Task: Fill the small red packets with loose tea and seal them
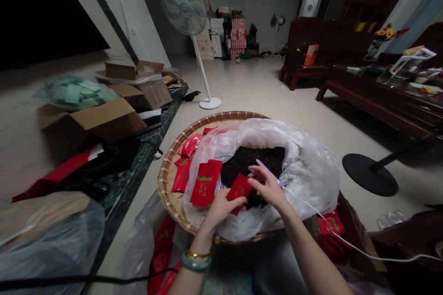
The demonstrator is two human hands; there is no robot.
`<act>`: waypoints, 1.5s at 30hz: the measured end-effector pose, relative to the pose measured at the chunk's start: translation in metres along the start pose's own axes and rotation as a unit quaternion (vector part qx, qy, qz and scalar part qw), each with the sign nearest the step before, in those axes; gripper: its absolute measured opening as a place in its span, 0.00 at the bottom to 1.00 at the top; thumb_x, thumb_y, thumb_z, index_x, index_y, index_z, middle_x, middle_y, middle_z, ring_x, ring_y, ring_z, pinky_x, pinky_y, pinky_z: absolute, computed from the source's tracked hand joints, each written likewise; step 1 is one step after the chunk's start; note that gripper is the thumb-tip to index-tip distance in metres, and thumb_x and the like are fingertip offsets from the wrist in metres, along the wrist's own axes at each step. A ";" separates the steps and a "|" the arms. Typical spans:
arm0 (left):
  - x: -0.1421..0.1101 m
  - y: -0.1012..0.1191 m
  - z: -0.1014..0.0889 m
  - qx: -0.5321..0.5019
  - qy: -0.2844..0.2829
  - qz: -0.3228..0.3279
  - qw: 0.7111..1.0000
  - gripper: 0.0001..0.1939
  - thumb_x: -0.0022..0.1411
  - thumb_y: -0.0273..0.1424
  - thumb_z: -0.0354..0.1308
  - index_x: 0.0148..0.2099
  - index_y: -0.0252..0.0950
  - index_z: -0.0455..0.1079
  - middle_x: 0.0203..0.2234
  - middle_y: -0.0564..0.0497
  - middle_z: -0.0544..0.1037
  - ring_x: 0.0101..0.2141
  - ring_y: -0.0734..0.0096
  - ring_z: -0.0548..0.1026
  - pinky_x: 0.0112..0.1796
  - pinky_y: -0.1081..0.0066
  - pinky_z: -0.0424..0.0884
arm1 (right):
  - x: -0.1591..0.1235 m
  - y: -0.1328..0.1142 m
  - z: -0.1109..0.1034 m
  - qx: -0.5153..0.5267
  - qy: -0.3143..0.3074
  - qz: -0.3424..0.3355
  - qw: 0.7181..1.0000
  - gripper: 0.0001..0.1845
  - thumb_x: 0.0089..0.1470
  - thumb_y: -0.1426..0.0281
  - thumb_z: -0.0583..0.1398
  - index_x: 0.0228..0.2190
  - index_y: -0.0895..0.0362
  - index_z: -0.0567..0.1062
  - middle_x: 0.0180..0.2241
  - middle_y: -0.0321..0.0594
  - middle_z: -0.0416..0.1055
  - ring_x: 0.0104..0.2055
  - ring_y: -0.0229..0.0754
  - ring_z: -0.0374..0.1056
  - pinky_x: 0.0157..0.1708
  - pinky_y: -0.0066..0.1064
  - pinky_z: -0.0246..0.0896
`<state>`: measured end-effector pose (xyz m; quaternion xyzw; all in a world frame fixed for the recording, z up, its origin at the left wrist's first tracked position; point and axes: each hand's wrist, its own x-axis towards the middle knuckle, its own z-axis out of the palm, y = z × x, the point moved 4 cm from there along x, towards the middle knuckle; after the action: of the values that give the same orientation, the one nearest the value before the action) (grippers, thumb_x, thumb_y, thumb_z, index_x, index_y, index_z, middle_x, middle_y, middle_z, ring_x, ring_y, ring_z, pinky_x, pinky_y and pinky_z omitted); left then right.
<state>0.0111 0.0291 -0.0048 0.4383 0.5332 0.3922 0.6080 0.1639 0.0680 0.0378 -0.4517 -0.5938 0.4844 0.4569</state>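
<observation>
My left hand (226, 205) pinches a small red packet (241, 186) at its lower side, thumb on top. Over the packet's right edge, my right hand (268, 185) has its fingers bent around a slim purple corded tool (265, 166), like a small hair straightener; the hand covers much of it. Beneath both hands is a clear plastic bag (308, 161), rolled open, with dark loose grains (238, 159) inside. It rests in a round woven bamboo tray (166, 177). More red packets (206, 183) lie on the bag's left rim and on the tray beside it.
A white cord (346, 240) runs right from the tool. Below the tray are further red packets (330, 223). Cardboard boxes (110, 117) stand left, a white fan (209, 103) ahead, a black round stand base (369, 174) and a dark wooden table (384, 106) right.
</observation>
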 end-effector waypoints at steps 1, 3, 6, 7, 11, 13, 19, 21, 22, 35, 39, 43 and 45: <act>0.000 0.001 0.002 0.007 -0.005 0.004 1.000 0.19 0.40 0.38 0.69 0.31 0.29 0.74 0.18 0.49 0.78 0.21 0.66 0.76 0.22 0.74 0.68 | -0.002 0.000 0.006 -0.018 -0.025 -0.008 0.999 0.17 0.45 0.61 0.63 0.37 0.56 0.75 0.32 0.39 0.74 0.30 0.39 0.68 0.26 0.28 0.64; -0.001 0.002 0.004 0.013 -0.014 0.004 1.000 0.17 0.41 0.37 0.69 0.29 0.29 0.73 0.17 0.51 0.77 0.20 0.66 0.76 0.21 0.74 0.67 | -0.003 0.001 0.010 -0.040 -0.024 -0.016 0.999 0.11 0.46 0.62 0.63 0.30 0.57 0.77 0.29 0.40 0.74 0.31 0.41 0.69 0.30 0.31 0.65; -0.003 0.002 0.004 0.008 -0.015 -0.005 1.000 0.18 0.40 0.38 0.70 0.30 0.29 0.73 0.20 0.49 0.78 0.21 0.66 0.77 0.22 0.74 0.68 | 0.001 0.003 -0.003 -0.043 0.068 -0.006 0.997 0.14 0.51 0.59 0.59 0.28 0.58 0.76 0.23 0.39 0.72 0.25 0.41 0.67 0.27 0.32 0.64; -0.003 0.001 0.003 0.001 -0.008 -0.009 1.000 0.19 0.40 0.38 0.70 0.30 0.29 0.73 0.21 0.47 0.79 0.22 0.65 0.77 0.23 0.73 0.69 | 0.003 0.004 -0.011 -0.059 0.099 -0.012 0.993 0.15 0.52 0.59 0.58 0.29 0.58 0.76 0.24 0.39 0.72 0.25 0.41 0.67 0.27 0.32 0.63; -0.004 0.000 -0.005 -0.045 0.043 -0.031 0.998 0.25 0.40 0.43 0.69 0.36 0.30 0.72 0.27 0.42 0.81 0.23 0.64 0.78 0.23 0.72 0.71 | 0.011 0.007 -0.035 -0.318 0.104 -0.058 0.941 0.11 0.54 0.66 0.58 0.38 0.58 0.75 0.38 0.46 0.73 0.40 0.47 0.68 0.40 0.36 0.62; -0.004 0.001 -0.005 -0.069 0.050 -0.027 0.996 0.27 0.41 0.45 0.68 0.38 0.30 0.71 0.28 0.41 0.81 0.22 0.65 0.78 0.22 0.73 0.70 | 0.012 0.016 -0.038 -0.470 0.053 -0.025 0.880 0.18 0.51 0.70 0.61 0.45 0.57 0.72 0.43 0.49 0.71 0.44 0.50 0.66 0.43 0.38 0.59; -0.004 0.004 -0.001 -0.141 0.052 -0.016 0.988 0.28 0.40 0.45 0.69 0.38 0.28 0.71 0.29 0.40 0.81 0.23 0.65 0.78 0.24 0.73 0.71 | 0.017 0.037 -0.035 -0.576 0.026 0.025 0.817 0.24 0.50 0.74 0.60 0.50 0.60 0.68 0.43 0.52 0.69 0.44 0.52 0.65 0.42 0.37 0.60; -0.004 0.003 -0.003 -0.146 0.062 -0.012 0.987 0.27 0.40 0.44 0.69 0.37 0.28 0.71 0.29 0.40 0.81 0.23 0.66 0.78 0.24 0.74 0.71 | 0.019 0.037 -0.039 -0.514 0.035 0.018 0.857 0.23 0.50 0.74 0.60 0.50 0.61 0.68 0.43 0.52 0.69 0.45 0.51 0.65 0.45 0.38 0.60; -0.004 0.003 -0.004 -0.146 0.065 -0.011 0.987 0.26 0.41 0.43 0.69 0.37 0.28 0.71 0.29 0.40 0.81 0.23 0.66 0.78 0.23 0.74 0.70 | 0.018 0.035 -0.043 -0.462 0.038 0.013 0.886 0.24 0.50 0.73 0.60 0.50 0.62 0.68 0.44 0.52 0.70 0.45 0.51 0.66 0.46 0.39 0.60; 0.000 0.001 0.002 -0.069 0.001 -0.022 0.997 0.28 0.41 0.47 0.68 0.36 0.28 0.74 0.30 0.40 0.81 0.24 0.65 0.79 0.22 0.75 0.70 | -0.009 -0.020 -0.037 -0.172 -0.150 0.007 0.974 0.22 0.48 0.66 0.63 0.46 0.59 0.75 0.45 0.45 0.75 0.44 0.50 0.70 0.45 0.39 0.63; -0.002 0.002 0.001 -0.057 0.001 -0.038 0.998 0.29 0.40 0.47 0.68 0.38 0.28 0.73 0.30 0.40 0.81 0.24 0.64 0.79 0.22 0.74 0.70 | -0.007 -0.017 -0.030 -0.174 -0.129 -0.016 0.976 0.18 0.51 0.68 0.60 0.45 0.57 0.76 0.42 0.42 0.76 0.41 0.48 0.71 0.43 0.36 0.64; -0.001 0.001 0.001 -0.056 -0.007 -0.035 0.998 0.29 0.40 0.49 0.68 0.36 0.28 0.74 0.28 0.41 0.81 0.23 0.64 0.78 0.23 0.72 0.70 | -0.008 -0.018 -0.032 -0.196 -0.106 -0.028 0.974 0.17 0.51 0.68 0.60 0.44 0.57 0.76 0.41 0.41 0.77 0.41 0.48 0.71 0.41 0.35 0.64; 0.000 0.000 0.001 -0.065 -0.006 -0.024 0.998 0.29 0.43 0.51 0.65 0.34 0.29 0.74 0.25 0.44 0.81 0.22 0.64 0.78 0.23 0.71 0.70 | -0.008 -0.018 -0.034 -0.203 -0.099 -0.030 0.974 0.17 0.51 0.68 0.59 0.44 0.57 0.76 0.41 0.41 0.77 0.40 0.48 0.71 0.41 0.35 0.64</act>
<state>0.0123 0.0286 -0.0042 0.3875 0.5130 0.4088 0.6477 0.1965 0.0635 0.0588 -0.4670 -0.7351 0.3821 0.3092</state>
